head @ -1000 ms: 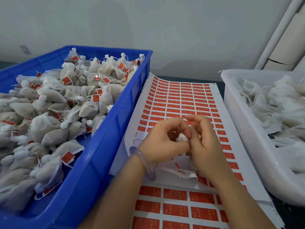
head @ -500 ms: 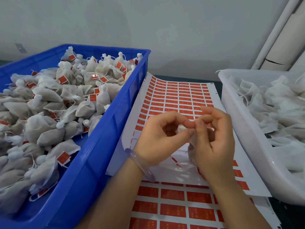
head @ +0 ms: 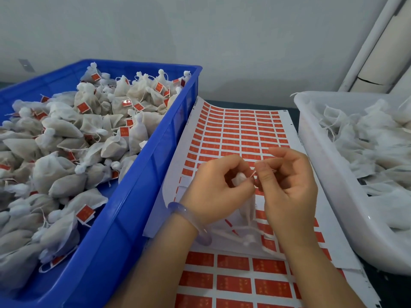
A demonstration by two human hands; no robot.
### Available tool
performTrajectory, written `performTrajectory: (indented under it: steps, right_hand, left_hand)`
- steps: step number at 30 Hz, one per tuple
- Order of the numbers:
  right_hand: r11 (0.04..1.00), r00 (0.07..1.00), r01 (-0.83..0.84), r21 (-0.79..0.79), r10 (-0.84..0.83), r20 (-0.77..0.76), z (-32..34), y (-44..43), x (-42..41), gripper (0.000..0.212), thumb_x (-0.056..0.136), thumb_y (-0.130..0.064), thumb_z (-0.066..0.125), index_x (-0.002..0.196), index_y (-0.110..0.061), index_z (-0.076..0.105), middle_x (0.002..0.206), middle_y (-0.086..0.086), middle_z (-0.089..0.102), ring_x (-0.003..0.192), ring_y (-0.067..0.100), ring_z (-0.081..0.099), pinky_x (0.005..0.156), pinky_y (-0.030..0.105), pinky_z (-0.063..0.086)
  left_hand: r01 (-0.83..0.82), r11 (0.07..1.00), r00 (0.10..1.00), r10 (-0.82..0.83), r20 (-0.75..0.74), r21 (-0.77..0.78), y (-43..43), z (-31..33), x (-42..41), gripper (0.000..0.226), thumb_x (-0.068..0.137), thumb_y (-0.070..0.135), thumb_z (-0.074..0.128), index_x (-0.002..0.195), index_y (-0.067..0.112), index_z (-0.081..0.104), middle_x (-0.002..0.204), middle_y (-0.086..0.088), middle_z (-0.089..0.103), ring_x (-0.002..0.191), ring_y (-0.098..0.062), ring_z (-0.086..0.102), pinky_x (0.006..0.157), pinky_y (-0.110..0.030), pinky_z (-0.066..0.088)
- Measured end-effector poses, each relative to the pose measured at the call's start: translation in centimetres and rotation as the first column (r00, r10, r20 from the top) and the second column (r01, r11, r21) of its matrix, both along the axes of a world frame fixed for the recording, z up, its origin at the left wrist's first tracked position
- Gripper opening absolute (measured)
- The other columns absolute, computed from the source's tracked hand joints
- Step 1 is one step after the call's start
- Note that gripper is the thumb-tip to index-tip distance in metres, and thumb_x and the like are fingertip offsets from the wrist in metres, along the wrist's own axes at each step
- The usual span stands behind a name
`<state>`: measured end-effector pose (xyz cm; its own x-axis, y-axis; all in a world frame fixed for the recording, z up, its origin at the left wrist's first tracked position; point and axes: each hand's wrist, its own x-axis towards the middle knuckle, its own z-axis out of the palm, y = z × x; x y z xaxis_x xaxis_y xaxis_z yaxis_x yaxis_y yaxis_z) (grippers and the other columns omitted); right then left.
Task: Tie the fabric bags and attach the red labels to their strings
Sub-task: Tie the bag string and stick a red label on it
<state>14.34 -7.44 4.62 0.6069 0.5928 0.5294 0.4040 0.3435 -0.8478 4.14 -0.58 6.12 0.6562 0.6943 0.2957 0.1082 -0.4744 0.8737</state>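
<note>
My left grip (head: 216,187) pinches the fabric bag (head: 239,180) at its neck and my right grip (head: 289,185) pinches its string (head: 254,173); I should cinch steadily.

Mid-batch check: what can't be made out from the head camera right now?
- Head view: the fabric bag neck and knot, hidden by the left hand gripping it and the right hand pinching the string.
- Head view: print on the red labels, too small and blurred.
- Head view: blue crate and white tub, cut off by the frame edges.
</note>
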Motion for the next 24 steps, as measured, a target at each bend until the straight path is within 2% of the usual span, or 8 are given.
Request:
performTrajectory:
  steps: [5, 9, 12, 15, 18, 24]
  right_hand:
    - [0.993, 0.998, -0.058, -0.100, 0.054, -0.037, -0.5, 0.3, 0.3, 0.012, 0.085, -0.038, 0.046, 0.097, -0.038, 0.050, 0.089, -0.033, 0.060, 0.089, -0.006, 0.061, 0.063, 0.004, 0.046]
    - [0.985, 0.996, -0.075, -0.156, 0.081, 0.028, -0.9, 0.4, 0.1, 0.011, 0.088, -0.039, 0.038, 0.095, -0.040, 0.046, 0.092, -0.042, 0.053, 0.094, -0.015, 0.054, 0.064, -0.001, 0.043]
    - [0.985, 0.992, -0.070, -0.158, 0.085, 0.093, -1.1, 0.4, -0.1, 0.012, 0.090, -0.037, 0.036, 0.096, -0.040, 0.046, 0.093, -0.042, 0.051, 0.095, -0.015, 0.053, 0.064, 0.000, 0.043]
    - [0.988, 0.979, -0.017, -0.153, 0.048, 0.199, -1.0, 0.4, 0.2, 0.009, 0.095, -0.038, 0.037, 0.097, -0.043, 0.043, 0.095, -0.044, 0.048, 0.098, -0.013, 0.051, 0.072, 0.001, 0.043]
    - [0.991, 0.961, 0.007, -0.133, 0.030, 0.275, -0.7, 0.4, 0.5, 0.013, 0.091, -0.034, 0.040, 0.098, -0.045, 0.041, 0.094, -0.043, 0.049, 0.095, -0.006, 0.054, 0.074, 0.006, 0.046]
    - [0.994, 0.955, -0.014, -0.108, 0.046, 0.295, -0.8, 0.3, 0.2, 0.015, 0.090, -0.031, 0.047, 0.097, -0.043, 0.044, 0.095, -0.043, 0.051, 0.093, -0.012, 0.054, 0.072, 0.001, 0.043]
  left_hand:
    - [0.059, 0.969, 0.992, -0.030, 0.122, -0.239, 0.1, 0.2, 0.2, 0.012, 0.078, 0.007, 0.071, 0.079, 0.018, 0.066, 0.083, -0.011, 0.068, 0.075, -0.025, 0.069, 0.067, -0.037, 0.060]
    - [0.029, 0.940, 0.986, 0.030, 0.166, -0.341, 0.1, 0.1, 0.5, 0.007, 0.076, 0.010, 0.074, 0.077, 0.013, 0.068, 0.073, -0.007, 0.070, 0.066, -0.019, 0.070, 0.060, -0.023, 0.056]
    - [0.045, 0.930, 0.983, 0.023, 0.181, -0.364, 0.2, 0.2, 0.5, 0.006, 0.075, 0.007, 0.073, 0.077, 0.009, 0.068, 0.070, -0.008, 0.070, 0.063, -0.019, 0.070, 0.058, -0.021, 0.055]
    - [0.038, 0.932, 0.992, 0.009, 0.127, -0.362, 0.6, 0.3, 0.2, 0.009, 0.077, 0.003, 0.072, 0.079, 0.011, 0.068, 0.072, -0.006, 0.070, 0.064, -0.017, 0.070, 0.058, -0.020, 0.055]
    - [0.018, 0.935, 0.999, -0.005, 0.036, -0.355, 0.8, 0.4, -0.1, 0.015, 0.079, 0.001, 0.068, 0.076, 0.015, 0.068, 0.066, 0.000, 0.070, 0.060, -0.015, 0.069, 0.056, -0.021, 0.055]
    - [-0.012, 0.926, 0.999, -0.007, -0.048, -0.378, 1.2, 0.3, -0.3, 0.015, 0.085, 0.005, 0.061, 0.074, 0.016, 0.064, 0.056, 0.006, 0.065, 0.052, -0.012, 0.064, 0.053, -0.023, 0.054]
